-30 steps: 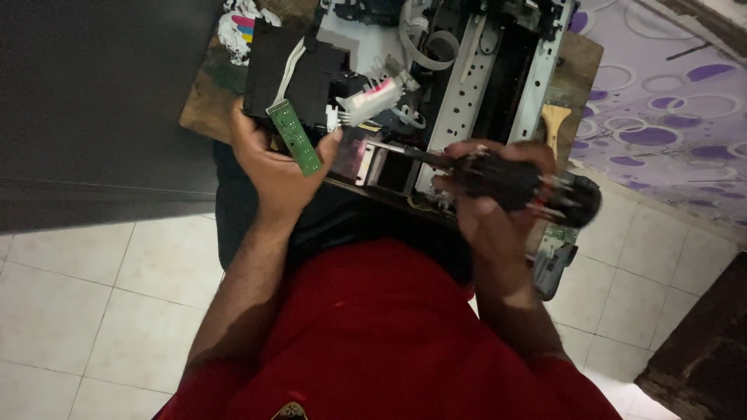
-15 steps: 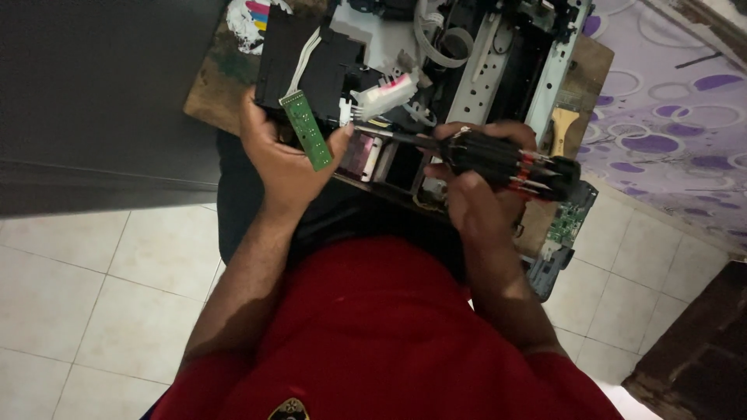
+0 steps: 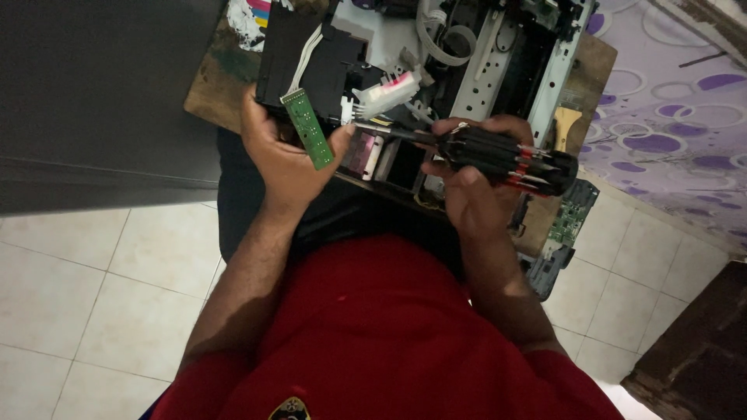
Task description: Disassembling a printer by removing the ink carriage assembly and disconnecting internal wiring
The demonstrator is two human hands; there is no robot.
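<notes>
Dim indoor light is falling softly from above, leaving the printer (image 3: 436, 70) interior and the dark panel at left murky. Edges are blurring slightly; pale floor tiles (image 3: 85, 311) are looking grainy, without glare.

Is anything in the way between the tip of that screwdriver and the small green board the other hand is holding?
Nothing visible. The right hand holds the screwdriver with its tip pointing toward the left hand, which grips the green circuit board. Only open space over the opened printer lies between tip and board; a white connector sits just above that line.
</notes>
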